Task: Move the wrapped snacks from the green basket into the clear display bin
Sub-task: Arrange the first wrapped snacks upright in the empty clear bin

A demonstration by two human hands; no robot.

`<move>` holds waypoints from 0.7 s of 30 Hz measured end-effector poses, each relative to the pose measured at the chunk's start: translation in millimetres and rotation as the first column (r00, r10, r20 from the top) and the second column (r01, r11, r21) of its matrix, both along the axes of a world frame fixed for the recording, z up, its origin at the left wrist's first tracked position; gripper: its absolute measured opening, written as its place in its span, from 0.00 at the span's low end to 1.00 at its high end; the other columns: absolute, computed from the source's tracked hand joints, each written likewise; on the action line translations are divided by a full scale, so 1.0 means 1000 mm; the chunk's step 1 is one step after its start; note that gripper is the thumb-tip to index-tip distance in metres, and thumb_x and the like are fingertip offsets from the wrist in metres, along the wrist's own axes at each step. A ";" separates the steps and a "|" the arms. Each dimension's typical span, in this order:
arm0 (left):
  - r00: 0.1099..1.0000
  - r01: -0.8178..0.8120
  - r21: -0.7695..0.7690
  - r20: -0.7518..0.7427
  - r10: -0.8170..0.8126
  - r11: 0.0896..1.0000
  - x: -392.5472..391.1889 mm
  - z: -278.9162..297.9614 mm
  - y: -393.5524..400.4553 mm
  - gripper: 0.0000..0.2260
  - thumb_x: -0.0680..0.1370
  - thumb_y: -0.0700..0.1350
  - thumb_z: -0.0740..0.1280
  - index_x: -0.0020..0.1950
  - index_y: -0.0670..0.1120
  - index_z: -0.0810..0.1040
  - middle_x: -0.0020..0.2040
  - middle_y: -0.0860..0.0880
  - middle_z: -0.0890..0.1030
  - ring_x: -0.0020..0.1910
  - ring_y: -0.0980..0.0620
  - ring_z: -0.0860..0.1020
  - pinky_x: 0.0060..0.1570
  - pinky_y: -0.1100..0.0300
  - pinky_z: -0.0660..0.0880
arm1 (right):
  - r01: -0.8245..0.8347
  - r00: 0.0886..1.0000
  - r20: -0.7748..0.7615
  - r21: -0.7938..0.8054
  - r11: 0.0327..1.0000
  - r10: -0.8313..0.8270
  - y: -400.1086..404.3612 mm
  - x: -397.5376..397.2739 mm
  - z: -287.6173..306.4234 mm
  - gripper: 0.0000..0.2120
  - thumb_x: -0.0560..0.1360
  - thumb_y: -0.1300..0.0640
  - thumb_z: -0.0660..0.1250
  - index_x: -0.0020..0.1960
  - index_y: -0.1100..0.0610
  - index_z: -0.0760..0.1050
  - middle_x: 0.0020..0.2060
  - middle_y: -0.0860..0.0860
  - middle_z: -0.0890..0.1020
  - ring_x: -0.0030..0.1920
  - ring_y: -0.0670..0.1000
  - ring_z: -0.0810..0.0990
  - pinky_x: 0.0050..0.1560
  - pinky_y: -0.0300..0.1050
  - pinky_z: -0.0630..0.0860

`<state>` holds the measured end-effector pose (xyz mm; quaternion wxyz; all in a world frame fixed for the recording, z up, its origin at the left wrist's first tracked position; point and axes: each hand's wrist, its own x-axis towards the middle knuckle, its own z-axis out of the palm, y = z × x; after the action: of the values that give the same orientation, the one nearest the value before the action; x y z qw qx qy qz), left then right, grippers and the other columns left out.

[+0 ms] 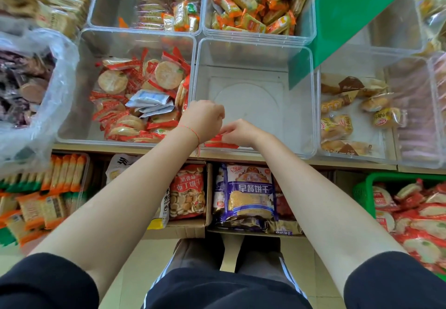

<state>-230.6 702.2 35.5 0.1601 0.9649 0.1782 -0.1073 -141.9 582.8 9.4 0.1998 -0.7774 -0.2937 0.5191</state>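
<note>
Both hands meet at the near edge of the clear bin [253,52]. The right hand [239,132] pinches a red-wrapped snack [218,141] with curled fingers, holding it low against the bin's front wall, just inside the near rim. The left hand [204,119] sits beside it, knuckles up and fingers curled under; its fingertips are hidden, so I cannot tell whether its grip is on the same snack or on nothing. A thin red string circles the left wrist.

Apart from that one snack, the bin shows only its bare bottom. It stands in a row of clear tubs: the one to its left [79,106] holds round rice crackers in red wrappers and a few pale blue packets, and the one to its right [318,115] holds small wrapped breads. Behind it, another tub [311,14] is heaped with orange-wrapped snacks.

The green basket [366,188] sits lower down at the right, well apart from the hands, piled with red-wrapped snacks [420,214]. Below the bins, cardboard boxes [188,230] hold larger biscuit bags.
</note>
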 end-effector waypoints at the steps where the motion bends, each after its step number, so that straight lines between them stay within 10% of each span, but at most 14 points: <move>1: 0.999 0.050 0.082 -0.015 -0.049 0.995 -0.003 -0.003 -0.003 0.15 0.80 0.51 0.58 0.54 0.47 0.82 0.49 0.46 0.83 0.52 0.44 0.79 0.63 0.52 0.65 | -0.024 1.000 0.003 -0.016 1.000 0.024 0.001 -0.001 0.003 0.13 0.75 0.60 0.61 0.50 0.48 0.82 0.47 0.48 0.81 0.44 0.48 0.76 0.46 0.43 0.75; 8: 0.965 0.172 0.172 -0.226 -0.131 0.970 -0.018 -0.013 -0.018 0.18 0.82 0.46 0.52 0.53 0.50 0.82 0.46 0.51 0.84 0.49 0.49 0.81 0.75 0.45 0.45 | -0.105 0.992 0.052 -0.141 0.984 0.114 0.000 -0.002 0.015 0.23 0.79 0.63 0.52 0.64 0.50 0.79 0.56 0.51 0.78 0.52 0.56 0.77 0.54 0.49 0.76; 21: 0.976 0.150 0.041 -0.166 -0.141 0.988 -0.023 0.002 -0.033 0.17 0.82 0.49 0.50 0.59 0.48 0.77 0.51 0.46 0.81 0.50 0.46 0.78 0.57 0.51 0.68 | 0.049 0.994 0.098 -0.060 0.997 -0.043 -0.020 -0.003 0.024 0.23 0.77 0.65 0.53 0.62 0.51 0.79 0.59 0.47 0.80 0.61 0.51 0.78 0.62 0.46 0.74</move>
<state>-253.6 668.9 37.3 0.1109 0.9673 0.1224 -0.1922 -144.9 562.7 33.7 0.1729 -0.8139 -0.2689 0.4851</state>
